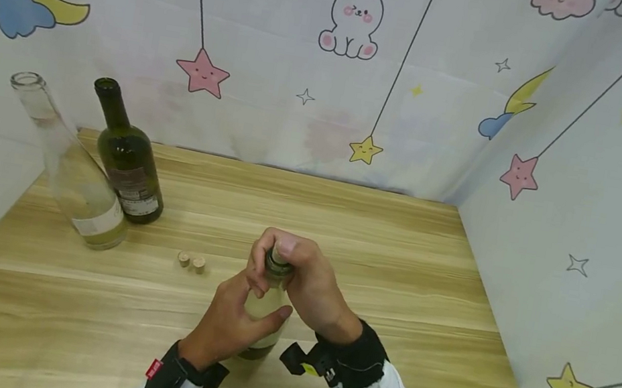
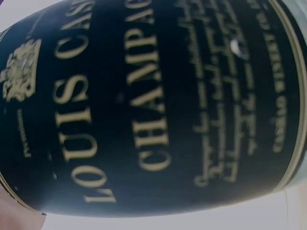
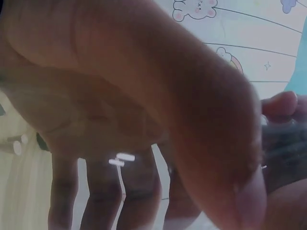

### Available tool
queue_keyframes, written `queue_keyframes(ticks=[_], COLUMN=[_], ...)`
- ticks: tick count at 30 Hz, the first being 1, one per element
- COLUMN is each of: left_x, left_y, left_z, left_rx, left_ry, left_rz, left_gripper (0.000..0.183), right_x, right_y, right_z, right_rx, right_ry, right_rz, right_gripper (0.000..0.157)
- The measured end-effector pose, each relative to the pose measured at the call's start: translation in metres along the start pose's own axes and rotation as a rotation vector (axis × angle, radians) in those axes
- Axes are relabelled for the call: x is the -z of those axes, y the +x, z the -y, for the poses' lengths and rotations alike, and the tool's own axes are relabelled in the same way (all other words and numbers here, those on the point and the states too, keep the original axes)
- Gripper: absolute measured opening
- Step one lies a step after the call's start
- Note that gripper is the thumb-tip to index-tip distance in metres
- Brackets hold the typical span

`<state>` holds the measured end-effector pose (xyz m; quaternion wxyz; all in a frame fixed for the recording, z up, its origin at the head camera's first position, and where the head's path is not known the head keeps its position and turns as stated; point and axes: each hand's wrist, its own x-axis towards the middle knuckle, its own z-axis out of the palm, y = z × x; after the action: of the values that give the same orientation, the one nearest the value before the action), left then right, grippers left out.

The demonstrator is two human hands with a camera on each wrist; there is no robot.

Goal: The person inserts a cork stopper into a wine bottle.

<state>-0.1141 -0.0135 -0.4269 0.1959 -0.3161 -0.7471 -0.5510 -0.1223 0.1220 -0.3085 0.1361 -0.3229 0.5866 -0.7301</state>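
Note:
A clear-glass bottle [image 1: 276,298] stands upright on the table, close in front of the person. My left hand [image 1: 232,324] grips its body, thumb on the near side. Up at the mouth, a light cork [image 1: 279,255] sits in the opening. My right hand [image 1: 317,286] curls round the neck, with its thumb at the cork. A dark label [image 2: 120,110] with pale lettering, "LOUIS" among it, fills the left wrist view. In the right wrist view the thumb [image 3: 211,124] looms large and hides much of the neck.
Two loose corks [image 1: 191,262] lie left of the hands. Farther left stand a tall clear bottle [image 1: 77,181] with a white label and a dark green bottle [image 1: 130,158]. Printed cloth walls [image 1: 273,127] enclose the wooden table [image 1: 379,225] at the back and sides.

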Motion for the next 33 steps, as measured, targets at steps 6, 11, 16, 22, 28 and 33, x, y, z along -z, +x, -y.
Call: queue_keyframes(ticks=[6,11,16,22,28,33], left_x=[-0.002,-0.002,-0.002,-0.004,-0.004,-0.003], left_y=[0.001,0.000,-0.001,0.000,-0.001,-0.002], left_z=[0.001,0.002,0.002,0.003,0.004,0.004], left_rx=[-0.039,-0.046,0.013,0.003,-0.001,0.002], left_ry=[0.002,0.006,0.009,-0.002,-0.022,-0.027], left_rz=[-0.021,-0.023,0.008,0.001,0.006,0.008], left_gripper=[0.050,0.047,0.059,0.059,0.062,0.068], right_x=[-0.004,-0.005,-0.005,-0.004,-0.001,-0.002], right_y=[0.002,0.002,0.002,0.002,-0.003,-0.006], right_z=[-0.002,-0.003,-0.004,-0.006,-0.011,-0.015], right_rx=[0.048,0.085,0.118,0.135,0.125,0.106], right_ry=[-0.012,-0.031,-0.043,-0.036,-0.009,-0.095], right_rz=[-0.035,-0.039,-0.033,-0.035,-0.051,-0.090], right_gripper=[0.045,0.043,0.043,0.044,0.059,0.039])
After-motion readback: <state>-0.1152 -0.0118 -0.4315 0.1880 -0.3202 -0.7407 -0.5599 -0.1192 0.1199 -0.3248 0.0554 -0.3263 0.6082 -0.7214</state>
